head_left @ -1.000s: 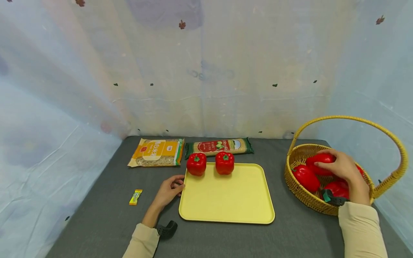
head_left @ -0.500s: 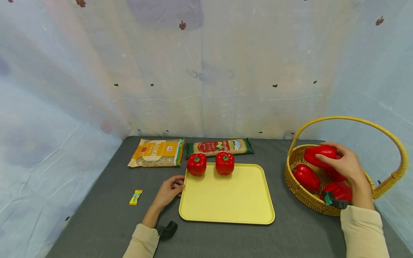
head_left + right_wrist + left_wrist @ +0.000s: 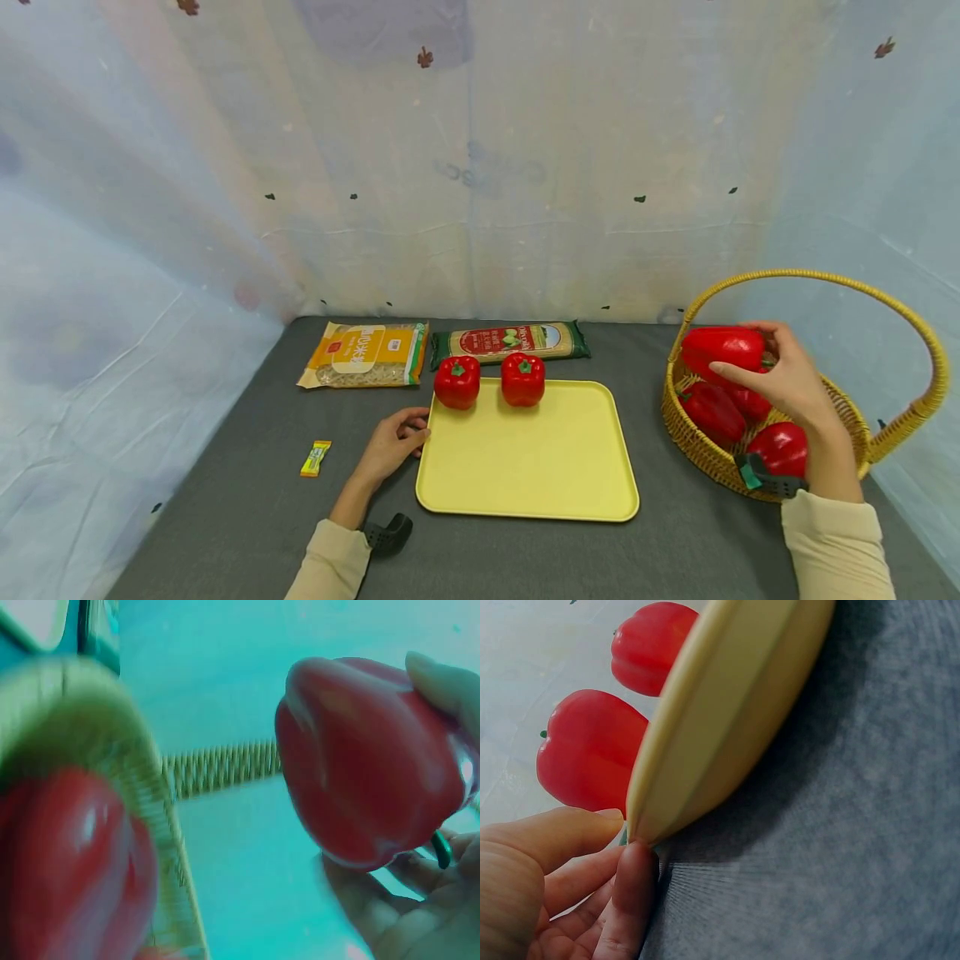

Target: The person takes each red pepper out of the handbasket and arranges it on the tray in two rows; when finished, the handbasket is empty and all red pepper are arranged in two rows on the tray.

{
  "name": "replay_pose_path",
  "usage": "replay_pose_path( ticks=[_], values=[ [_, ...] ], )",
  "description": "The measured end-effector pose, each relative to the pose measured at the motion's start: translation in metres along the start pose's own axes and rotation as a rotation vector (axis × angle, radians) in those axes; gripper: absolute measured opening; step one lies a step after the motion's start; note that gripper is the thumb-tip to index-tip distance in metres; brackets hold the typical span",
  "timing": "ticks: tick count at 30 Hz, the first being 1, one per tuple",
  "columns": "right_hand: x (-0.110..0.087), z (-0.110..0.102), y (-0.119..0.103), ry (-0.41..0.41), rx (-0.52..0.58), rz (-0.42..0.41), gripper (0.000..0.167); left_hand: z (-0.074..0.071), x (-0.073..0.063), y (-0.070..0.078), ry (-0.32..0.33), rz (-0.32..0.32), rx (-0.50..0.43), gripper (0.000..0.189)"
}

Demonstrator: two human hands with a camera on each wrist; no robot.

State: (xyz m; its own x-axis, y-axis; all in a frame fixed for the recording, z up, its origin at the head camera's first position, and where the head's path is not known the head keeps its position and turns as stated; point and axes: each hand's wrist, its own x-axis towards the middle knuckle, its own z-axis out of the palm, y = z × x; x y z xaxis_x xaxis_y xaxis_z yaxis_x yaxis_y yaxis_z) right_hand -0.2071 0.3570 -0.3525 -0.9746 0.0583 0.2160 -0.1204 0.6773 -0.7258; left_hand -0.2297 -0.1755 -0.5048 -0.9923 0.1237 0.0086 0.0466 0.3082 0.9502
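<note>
In the head view my right hand [image 3: 798, 383] holds a red bell pepper [image 3: 722, 350] by its stem end, raised over the yellow wicker basket [image 3: 693, 446]. The right wrist view shows thumb and fingers around that bell pepper [image 3: 367, 765], its green stem turned toward the palm. Several more red peppers [image 3: 711, 412] lie inside the basket. On the other side, my left hand [image 3: 392, 446] pinches the left rim of a yellow tray [image 3: 532, 458]; the left wrist view has thumb and forefinger at the tray's edge [image 3: 727, 712]. Two red bell peppers [image 3: 456, 383] [image 3: 522, 380] stand at the tray's back edge.
Behind the tray lie an orange-and-clear food bag [image 3: 363, 357] and a long green-ended packet [image 3: 510, 342]. A small yellow wrapped piece [image 3: 316, 458] is on the grey tabletop [image 3: 247, 517] at left. The basket's tall handle [image 3: 810, 273] arches over the right arm.
My right hand has lifted the bell pepper from among the others and moved it up and left toward the basket's back left rim. The left hand and tray have stayed put.
</note>
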Motion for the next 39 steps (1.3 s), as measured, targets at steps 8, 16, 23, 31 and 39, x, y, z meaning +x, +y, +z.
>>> replay_pose_path(
  ticks=[8,16,23,31,39],
  values=[
    [0.000,0.033,-0.026,-0.009,0.077,-0.186,0.072,0.001,-0.003,0.008,0.006,-0.008,0.014,0.038],
    [0.007,0.074,-0.038,0.047,0.105,-0.311,0.085,0.001,0.000,0.002,0.010,0.004,0.008,0.036],
    [0.002,0.099,-0.063,-0.019,0.222,-0.251,0.077,0.002,-0.001,0.002,0.016,-0.004,0.012,0.036],
    [0.014,0.132,-0.039,-0.080,0.212,-0.231,0.075,0.001,-0.001,0.003,0.017,-0.004,0.009,0.036],
    [0.019,0.154,-0.023,-0.128,0.223,-0.213,0.077,0.000,-0.001,0.001,0.014,-0.012,0.003,0.037]
  ],
)
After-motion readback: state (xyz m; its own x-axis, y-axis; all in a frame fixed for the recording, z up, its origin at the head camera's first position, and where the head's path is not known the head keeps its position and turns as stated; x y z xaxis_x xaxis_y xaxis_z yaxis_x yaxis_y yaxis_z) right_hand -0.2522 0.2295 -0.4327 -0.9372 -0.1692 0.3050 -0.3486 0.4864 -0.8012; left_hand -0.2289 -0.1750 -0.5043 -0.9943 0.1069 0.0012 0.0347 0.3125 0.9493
